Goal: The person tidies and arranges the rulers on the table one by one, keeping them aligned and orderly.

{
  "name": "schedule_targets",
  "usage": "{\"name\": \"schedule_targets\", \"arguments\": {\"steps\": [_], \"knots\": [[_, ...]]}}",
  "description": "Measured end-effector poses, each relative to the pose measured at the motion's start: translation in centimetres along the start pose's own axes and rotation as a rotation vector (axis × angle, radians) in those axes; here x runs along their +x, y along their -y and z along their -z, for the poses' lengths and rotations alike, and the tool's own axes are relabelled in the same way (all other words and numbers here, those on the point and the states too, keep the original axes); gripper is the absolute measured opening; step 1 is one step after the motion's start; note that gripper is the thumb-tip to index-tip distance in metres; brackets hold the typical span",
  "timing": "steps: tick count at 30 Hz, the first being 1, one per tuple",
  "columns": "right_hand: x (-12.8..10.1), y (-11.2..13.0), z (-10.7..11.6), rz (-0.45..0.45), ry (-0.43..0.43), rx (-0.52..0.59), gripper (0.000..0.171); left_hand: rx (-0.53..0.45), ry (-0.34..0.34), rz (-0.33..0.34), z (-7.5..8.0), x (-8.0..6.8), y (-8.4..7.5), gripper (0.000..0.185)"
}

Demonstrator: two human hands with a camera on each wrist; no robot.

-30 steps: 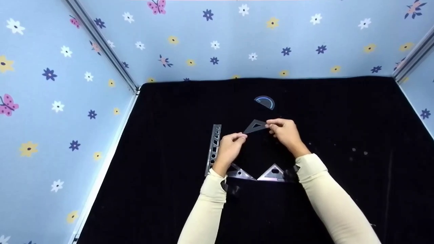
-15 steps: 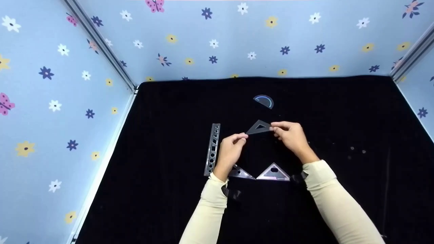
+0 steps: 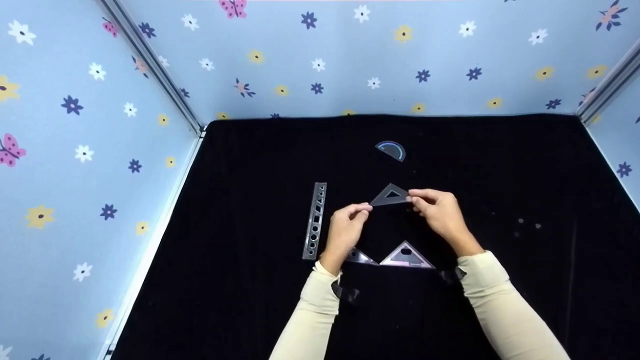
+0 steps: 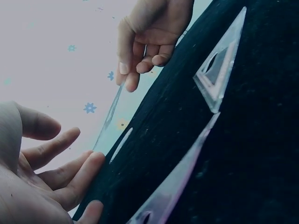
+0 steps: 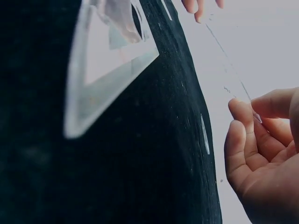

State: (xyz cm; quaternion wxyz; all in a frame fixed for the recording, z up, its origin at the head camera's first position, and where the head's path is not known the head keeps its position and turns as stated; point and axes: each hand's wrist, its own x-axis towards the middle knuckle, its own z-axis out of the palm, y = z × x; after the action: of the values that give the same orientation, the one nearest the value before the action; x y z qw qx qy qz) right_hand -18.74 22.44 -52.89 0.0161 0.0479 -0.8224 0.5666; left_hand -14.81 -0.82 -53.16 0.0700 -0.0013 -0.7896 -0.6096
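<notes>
A clear triangular set square (image 3: 391,195) with a triangular cutout is held by both hands above the black cloth. My left hand (image 3: 345,230) pinches its left corner with the fingertips. At the opposite corner my right hand (image 3: 437,212) grips it between thumb and fingers. Seen nearly edge-on, the set square (image 4: 110,116) stretches between the hands in the left wrist view. Below lies another set square (image 3: 407,257) with an oval hole. Beside it a further set square (image 3: 362,257) is partly hidden by my left wrist.
Left of my left hand a clear stencil ruler (image 3: 315,220) with several cut-out shapes lies lengthwise. A small clear protractor (image 3: 392,150) lies farther back on the black cloth (image 3: 250,250). Flower-patterned panels (image 3: 320,45) stand behind and at the sides.
Both hands have moved right and slightly nearer with the set square between them. More of the right-hand set square on the cloth shows now. The ruler and protractor stay put.
</notes>
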Motion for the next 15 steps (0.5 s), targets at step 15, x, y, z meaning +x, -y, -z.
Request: {"name": "schedule_targets", "arguments": {"steps": [15], "knots": [[-3.9, 3.1, 2.0, 0.041, -0.058, 0.018, 0.021, -0.119, 0.048, -0.025, -1.4, -1.1, -0.5, 0.017]]}}
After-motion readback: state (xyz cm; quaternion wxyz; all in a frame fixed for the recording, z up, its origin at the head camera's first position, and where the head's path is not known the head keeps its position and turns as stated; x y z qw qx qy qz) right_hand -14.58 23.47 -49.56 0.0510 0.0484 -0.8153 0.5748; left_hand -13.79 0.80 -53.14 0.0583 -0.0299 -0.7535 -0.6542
